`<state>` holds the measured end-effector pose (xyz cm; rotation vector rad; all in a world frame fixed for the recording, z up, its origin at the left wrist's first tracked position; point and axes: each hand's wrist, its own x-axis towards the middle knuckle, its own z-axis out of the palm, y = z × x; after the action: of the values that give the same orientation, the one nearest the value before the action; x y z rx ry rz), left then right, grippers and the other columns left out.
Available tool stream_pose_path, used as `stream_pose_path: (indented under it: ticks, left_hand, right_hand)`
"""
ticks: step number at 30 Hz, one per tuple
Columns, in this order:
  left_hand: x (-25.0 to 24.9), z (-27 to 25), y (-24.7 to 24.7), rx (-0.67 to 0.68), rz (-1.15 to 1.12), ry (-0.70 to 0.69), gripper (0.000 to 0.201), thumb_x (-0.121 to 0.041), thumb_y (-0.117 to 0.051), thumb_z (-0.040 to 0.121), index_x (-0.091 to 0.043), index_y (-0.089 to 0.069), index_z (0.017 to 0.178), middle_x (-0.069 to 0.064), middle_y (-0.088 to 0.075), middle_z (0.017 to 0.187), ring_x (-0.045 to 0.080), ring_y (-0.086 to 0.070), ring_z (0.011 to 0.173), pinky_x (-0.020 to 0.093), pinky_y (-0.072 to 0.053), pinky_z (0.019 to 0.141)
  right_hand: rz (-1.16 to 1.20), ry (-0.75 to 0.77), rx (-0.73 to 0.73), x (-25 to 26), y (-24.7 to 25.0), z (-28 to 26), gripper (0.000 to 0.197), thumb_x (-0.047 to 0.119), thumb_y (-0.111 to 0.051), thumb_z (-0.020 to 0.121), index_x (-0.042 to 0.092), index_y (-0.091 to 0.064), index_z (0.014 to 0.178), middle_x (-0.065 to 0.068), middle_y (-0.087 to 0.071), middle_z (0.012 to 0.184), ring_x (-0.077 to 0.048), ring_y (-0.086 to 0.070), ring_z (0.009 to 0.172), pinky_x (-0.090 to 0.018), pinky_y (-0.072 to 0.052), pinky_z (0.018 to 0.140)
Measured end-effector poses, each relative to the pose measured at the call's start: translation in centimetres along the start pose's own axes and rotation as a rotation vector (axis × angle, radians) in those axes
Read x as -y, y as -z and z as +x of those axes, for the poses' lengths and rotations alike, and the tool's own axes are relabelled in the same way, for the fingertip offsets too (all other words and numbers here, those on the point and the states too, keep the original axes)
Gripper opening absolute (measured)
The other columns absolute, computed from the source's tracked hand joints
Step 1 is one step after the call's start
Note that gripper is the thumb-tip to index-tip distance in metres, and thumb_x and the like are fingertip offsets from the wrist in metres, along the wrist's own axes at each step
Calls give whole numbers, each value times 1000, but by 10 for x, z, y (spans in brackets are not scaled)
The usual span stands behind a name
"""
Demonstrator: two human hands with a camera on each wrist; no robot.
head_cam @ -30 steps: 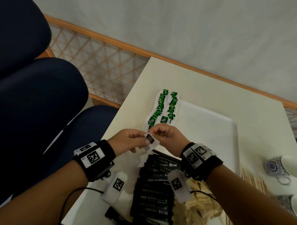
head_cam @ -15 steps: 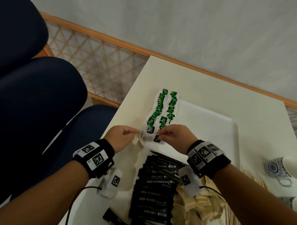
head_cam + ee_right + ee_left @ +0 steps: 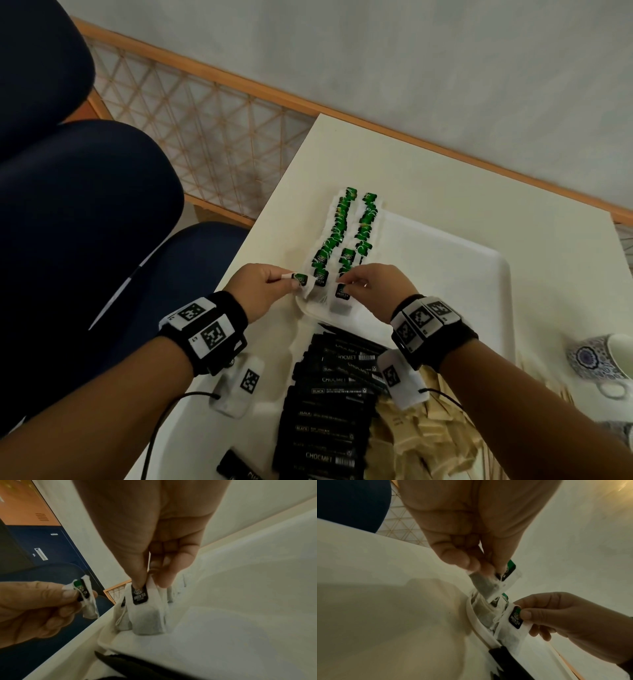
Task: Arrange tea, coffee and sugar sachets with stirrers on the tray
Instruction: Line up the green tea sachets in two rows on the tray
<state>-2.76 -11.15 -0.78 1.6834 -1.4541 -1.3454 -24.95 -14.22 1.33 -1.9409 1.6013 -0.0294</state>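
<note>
A white tray lies on the cream table. Two rows of green-tagged tea bags run along its left edge. My left hand pinches one tea bag just above the tray's near left corner. My right hand pinches a second tea bag by its top, its bottom resting on the tray at the near end of the right row. Black coffee sachets are stacked nearer to me, with beige sachets beside them.
Wooden stirrers lie right of the tray. Patterned cups stand at the table's right edge. A dark blue chair is at the left, beyond the table edge. A cane panel and a wall are behind.
Both hands moved apart and forward from a joined hold in front of me; each now holds its own tea bag at the near ends of the rows.
</note>
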Motion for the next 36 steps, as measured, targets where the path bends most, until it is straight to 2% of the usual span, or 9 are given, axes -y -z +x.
stream_pose_path:
  ticks: [3, 6, 10, 14, 19, 23, 27, 33, 36]
  left_hand:
    - [-4, 3, -2, 10, 92, -57, 23, -24, -65, 89, -16, -73, 70, -11, -42, 51, 3, -37, 47, 18, -30, 50]
    - [-10, 5, -6, 2, 23, -5, 18, -24, -66, 88, -28, -70, 71, -13, -58, 58, -1, -47, 52, 10, -35, 50]
    - [-13, 6, -12, 36, -16, 27, 16, -12, -61, 92, -22, -69, 82, -20, -61, 51, -7, -51, 50, 6, -38, 53]
    - [-11, 12, -18, 27, -9, 60, 12, -12, -67, 87, -24, -71, 85, 0, -73, 81, 11, -62, 71, 26, -50, 73]
    - [-2, 17, -27, 13, 58, 87, 14, -14, -70, 84, -23, -72, 95, -7, -69, 82, 8, -61, 74, 21, -47, 72]
    - [5, 20, -28, -106, 153, 62, 28, -19, -75, 80, -22, -64, 105, -1, -57, 90, 12, -53, 78, 21, -42, 68]
    - [7, 21, -28, -137, 59, 85, 41, -20, -77, 78, -25, -51, 110, 1, -57, 95, 15, -54, 82, 26, -43, 71]
    - [2, 25, -31, -118, 79, 84, 50, -9, -76, 76, -22, -48, 115, 1, -57, 87, 14, -54, 74, 22, -43, 64]
    - [0, 24, -31, -47, 130, 90, 61, -11, -81, 69, -27, -44, 115, 2, -55, 85, 15, -54, 72, 23, -42, 62]
  right_hand:
    - [25, -17, -11, -4, 0, -2, 20, 27, -56, 92, 29, -68, 108, 10, -60, 92, -12, -56, 84, -24, -44, 75]
    - [29, -6, -39, -7, 0, -2, 18, 29, -57, 92, 30, -66, 107, 11, -58, 90, -12, -56, 83, -25, -44, 74]
    - [78, 49, -148, -8, -1, -5, 19, 28, -59, 91, 30, -66, 109, 10, -55, 97, -10, -56, 85, -27, -47, 79]
    - [151, 68, -182, -5, -1, -9, 17, 26, -58, 91, 29, -68, 104, 11, -56, 96, -4, -53, 78, -20, -41, 74]
    - [193, -26, -175, -13, -9, -13, 18, 27, -57, 91, 32, -65, 106, 10, -60, 95, -5, -55, 81, -20, -41, 72]
    - [330, -204, -147, -21, -14, -16, 50, 26, -65, 86, 27, -44, 131, 6, -62, 92, -12, -60, 85, -28, -47, 75]
    - [446, -307, -68, -19, -23, -17, 81, 21, -76, 77, 20, -28, 142, 1, -65, 85, -13, -62, 77, -21, -47, 63]
    - [534, -356, -52, -10, -33, -15, 59, 4, -68, 78, 17, -35, 125, 0, -61, 70, -14, -63, 64, -20, -51, 54]
    - [556, -369, -43, -9, -34, -14, 56, 1, -68, 77, 18, -35, 119, 0, -60, 67, -17, -64, 63, -26, -57, 60]
